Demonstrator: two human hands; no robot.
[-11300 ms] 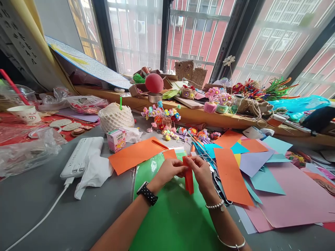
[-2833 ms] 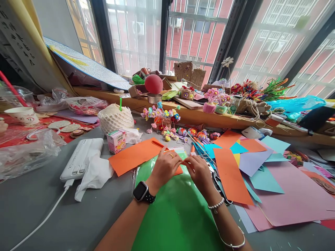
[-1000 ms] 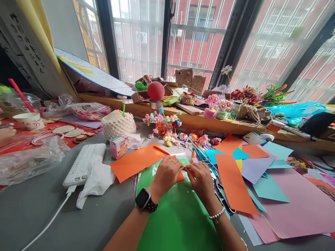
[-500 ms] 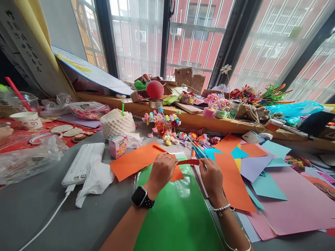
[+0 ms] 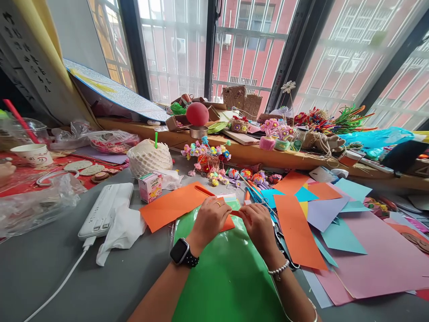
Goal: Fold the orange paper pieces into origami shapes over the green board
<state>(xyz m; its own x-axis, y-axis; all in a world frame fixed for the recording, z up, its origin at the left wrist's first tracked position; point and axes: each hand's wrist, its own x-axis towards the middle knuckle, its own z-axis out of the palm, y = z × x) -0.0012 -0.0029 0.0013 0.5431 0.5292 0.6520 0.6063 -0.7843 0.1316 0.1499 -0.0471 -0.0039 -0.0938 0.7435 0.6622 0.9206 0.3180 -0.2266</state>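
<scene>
A narrow orange paper strip (image 5: 236,213) is stretched between my two hands above a green folder (image 5: 228,273). My left hand (image 5: 209,219), with a ring and a black watch, pinches its left end. My right hand (image 5: 259,226), wearing a beaded bracelet, pinches the other end close by, so only a short piece of the strip shows. Beneath my left fingers, a small orange paper piece (image 5: 228,223) lies on the folder. A larger orange sheet (image 5: 174,206) rests left of my left hand. Blue-handled scissors (image 5: 256,192) lie beyond my right hand, partly covered.
Orange, blue and purple papers cover the right side, over a pink sheet (image 5: 378,250). To the left are a white power bank (image 5: 105,208) with a cable, a crumpled tissue (image 5: 125,228) and a small pink box (image 5: 150,188). Paper flowers (image 5: 208,156) stand at the back.
My right hand has moved left toward my left hand, and the visible stretch of the orange strip is shorter. My left hand has barely shifted.
</scene>
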